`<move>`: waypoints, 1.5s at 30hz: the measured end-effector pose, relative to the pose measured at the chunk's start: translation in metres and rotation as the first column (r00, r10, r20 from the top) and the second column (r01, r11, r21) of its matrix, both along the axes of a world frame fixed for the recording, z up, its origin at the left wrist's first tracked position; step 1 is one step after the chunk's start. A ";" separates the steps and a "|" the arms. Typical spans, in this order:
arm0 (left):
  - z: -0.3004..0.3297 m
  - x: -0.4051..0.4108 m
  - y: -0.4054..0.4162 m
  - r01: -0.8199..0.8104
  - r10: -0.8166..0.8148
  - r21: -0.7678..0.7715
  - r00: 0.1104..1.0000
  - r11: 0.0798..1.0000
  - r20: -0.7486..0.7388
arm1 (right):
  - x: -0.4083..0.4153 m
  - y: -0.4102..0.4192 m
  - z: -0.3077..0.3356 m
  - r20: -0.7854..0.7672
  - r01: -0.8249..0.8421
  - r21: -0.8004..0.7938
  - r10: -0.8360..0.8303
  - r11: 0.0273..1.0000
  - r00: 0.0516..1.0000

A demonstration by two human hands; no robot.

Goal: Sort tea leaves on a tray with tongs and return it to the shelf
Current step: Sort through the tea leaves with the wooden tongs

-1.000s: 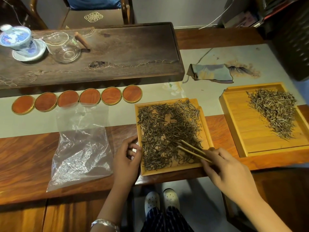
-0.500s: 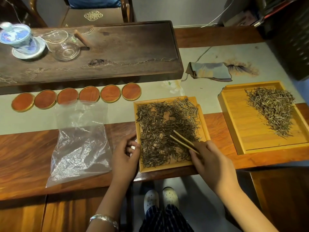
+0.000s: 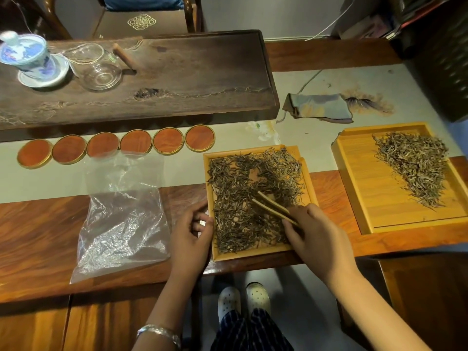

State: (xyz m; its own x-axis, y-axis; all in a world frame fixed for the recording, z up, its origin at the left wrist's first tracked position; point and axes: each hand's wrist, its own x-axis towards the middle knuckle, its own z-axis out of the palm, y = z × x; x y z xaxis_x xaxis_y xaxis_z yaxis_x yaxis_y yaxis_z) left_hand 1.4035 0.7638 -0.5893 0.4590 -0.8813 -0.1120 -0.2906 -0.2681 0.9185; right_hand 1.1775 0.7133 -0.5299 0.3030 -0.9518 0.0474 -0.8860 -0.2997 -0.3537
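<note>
On near tray (image 3: pixel 307 173) at desk (image 3: pixel 38 229) edge: sorting step underway. Right hand (image 3: pixel 314 234) grasping bamboo tongs (image 3: pixel 272 206), tips in tea leaves (image 3: pixel 243 183). Left hand (image 3: pixel 190 234) loosely curled against tray rim, holding nothing. Next: pinch single leaf cleanly.

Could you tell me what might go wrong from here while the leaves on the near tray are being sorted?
The near tray sits at the table's front edge, so a push from the right hand could tip it off. Tea leaves lie right up to its low rim, so the tongs may flick some out. The left hand only touches the tray's side, giving little bracing.
</note>
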 end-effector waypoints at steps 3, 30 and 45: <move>0.000 -0.001 0.000 -0.004 0.004 0.008 1.000 1.000 0.021 | -0.011 0.016 0.000 0.019 -0.012 0.012 0.012 1.000 1.000; 0.002 -0.001 -0.002 -0.011 0.010 0.054 1.000 0.998 0.015 | -0.074 0.045 0.008 0.001 0.055 0.115 -0.056 0.992 0.998; 0.002 -0.001 0.001 -0.017 0.017 0.077 1.000 0.997 0.006 | -0.033 -0.007 0.003 0.001 0.113 0.021 -0.113 0.993 0.994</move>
State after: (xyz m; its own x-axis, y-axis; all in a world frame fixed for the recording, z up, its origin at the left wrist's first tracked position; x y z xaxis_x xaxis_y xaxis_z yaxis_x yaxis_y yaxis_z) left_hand 1.4029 0.7645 -0.5877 0.4747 -0.8623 -0.1763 -0.2904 -0.3426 0.8935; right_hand 1.1448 0.7059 -0.5270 0.1930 -0.9808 0.0276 -0.9130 -0.1898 -0.3612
